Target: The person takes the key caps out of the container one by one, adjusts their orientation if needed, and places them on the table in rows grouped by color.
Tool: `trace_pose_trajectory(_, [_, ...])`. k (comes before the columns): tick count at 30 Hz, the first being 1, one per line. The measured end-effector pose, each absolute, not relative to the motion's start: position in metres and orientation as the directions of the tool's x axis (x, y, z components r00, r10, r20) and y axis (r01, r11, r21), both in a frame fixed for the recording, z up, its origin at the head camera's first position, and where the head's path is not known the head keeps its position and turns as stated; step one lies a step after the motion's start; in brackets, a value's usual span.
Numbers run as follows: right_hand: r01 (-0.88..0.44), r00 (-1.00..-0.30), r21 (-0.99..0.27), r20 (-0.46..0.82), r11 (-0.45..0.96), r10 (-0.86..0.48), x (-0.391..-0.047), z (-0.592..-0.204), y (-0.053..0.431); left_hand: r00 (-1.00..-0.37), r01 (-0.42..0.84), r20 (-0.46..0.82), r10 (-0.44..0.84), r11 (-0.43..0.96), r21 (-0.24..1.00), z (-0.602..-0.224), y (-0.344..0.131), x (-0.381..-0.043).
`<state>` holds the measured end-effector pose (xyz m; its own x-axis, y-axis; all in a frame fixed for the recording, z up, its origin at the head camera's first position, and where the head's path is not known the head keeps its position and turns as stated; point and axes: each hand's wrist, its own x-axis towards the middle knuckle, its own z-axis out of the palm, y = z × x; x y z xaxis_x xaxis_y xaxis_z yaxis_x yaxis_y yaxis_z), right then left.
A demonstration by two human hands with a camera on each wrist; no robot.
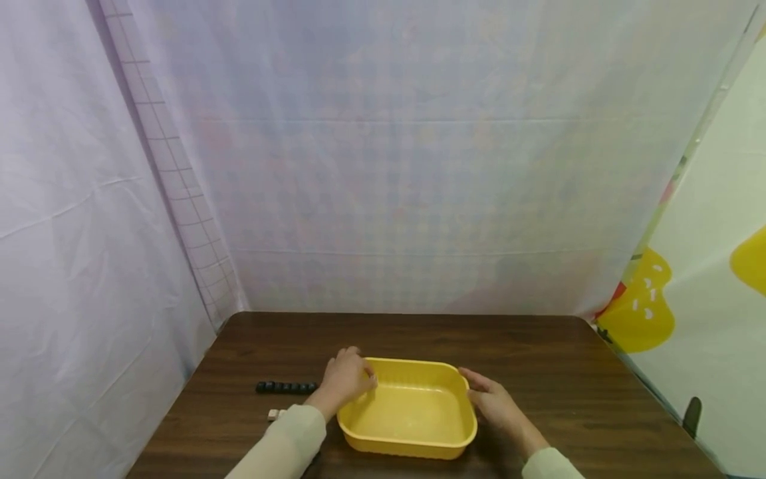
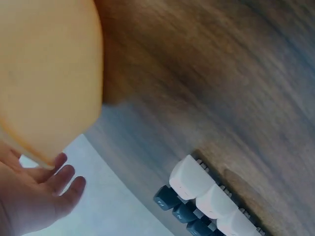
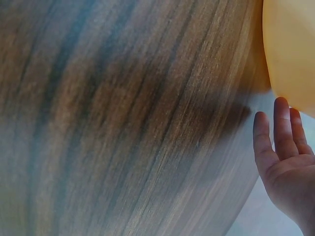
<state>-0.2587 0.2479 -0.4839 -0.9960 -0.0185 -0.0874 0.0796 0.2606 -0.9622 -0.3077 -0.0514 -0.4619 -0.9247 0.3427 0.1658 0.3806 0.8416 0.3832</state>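
Note:
A yellow plastic tub [image 1: 413,444] with a rounded rim sits in front of me, its inside bare. My left hand [image 1: 347,378] holds the rim at the far left corner, thumb on the inner side. In the left wrist view, the fingers of that left hand [image 2: 37,191] bend around the tub's [image 2: 49,73] edge. At the tub's right side is my right hand [image 1: 493,402], touching the rim. The right wrist view shows this right hand [image 3: 288,162] with its fingers straight and spread, fingertips against the tub's [image 3: 293,54] outer wall.
Left of the tub, a strip of black keycaps [image 1: 281,387] lies on the dark wooden table [image 1: 538,346]. White keycaps [image 2: 214,199] stand in a row beside small black keycaps [image 2: 184,212]. My left sleeve partly hides them in the head view. Pale curtains [image 1: 395,199] hang behind the table.

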Motion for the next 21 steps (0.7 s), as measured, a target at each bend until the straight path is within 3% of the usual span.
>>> trace_pose_trajectory(6, [0.096, -0.995, -0.964, -0.102, 0.248, -0.011, -0.258, -0.482, 0.247, -0.876, 0.479, 0.298, 0.378, 0.75, 0.456, -0.456, -0.057, -0.306])
trace_pose_trajectory(13, [0.098, -0.994, -0.959, -0.106, 0.266, -0.015, -0.257, -0.479, 0.247, -0.895, 0.442, 0.257, 0.365, 0.64, 0.628, -0.45, -0.063, -0.305])
trace_pose_trajectory(21, [0.099, -0.994, -0.957, -0.11, 0.274, -0.027, -0.256, -0.479, 0.246, -0.911, 0.389, 0.195, 0.363, 0.6, 0.7, -0.452, -0.067, -0.301])
